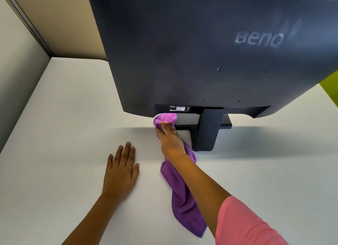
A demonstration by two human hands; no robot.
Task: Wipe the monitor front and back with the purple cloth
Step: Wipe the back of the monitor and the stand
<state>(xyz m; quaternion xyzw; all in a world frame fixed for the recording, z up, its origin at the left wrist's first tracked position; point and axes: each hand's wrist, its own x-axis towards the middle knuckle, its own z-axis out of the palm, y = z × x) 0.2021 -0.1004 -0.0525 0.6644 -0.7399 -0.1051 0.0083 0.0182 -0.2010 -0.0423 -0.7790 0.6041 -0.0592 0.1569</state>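
1. Monitor (210, 48), back toward me, fills 12 to 2 o'clock; front unseen, so progress there unknown.
2. Purple cloth (184, 199) reaches its lower edge; I judge back-wiping underway.
3. Right hand (170, 138) presses the cloth there, fingers extended.
4. Left hand (121, 171) lies flat, spread, empty at 7 o'clock.

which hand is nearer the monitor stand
Right. The right hand, holding the purple cloth, is just left of the monitor stand, under the monitor's lower edge. The left hand lies flat on the table, farther left.
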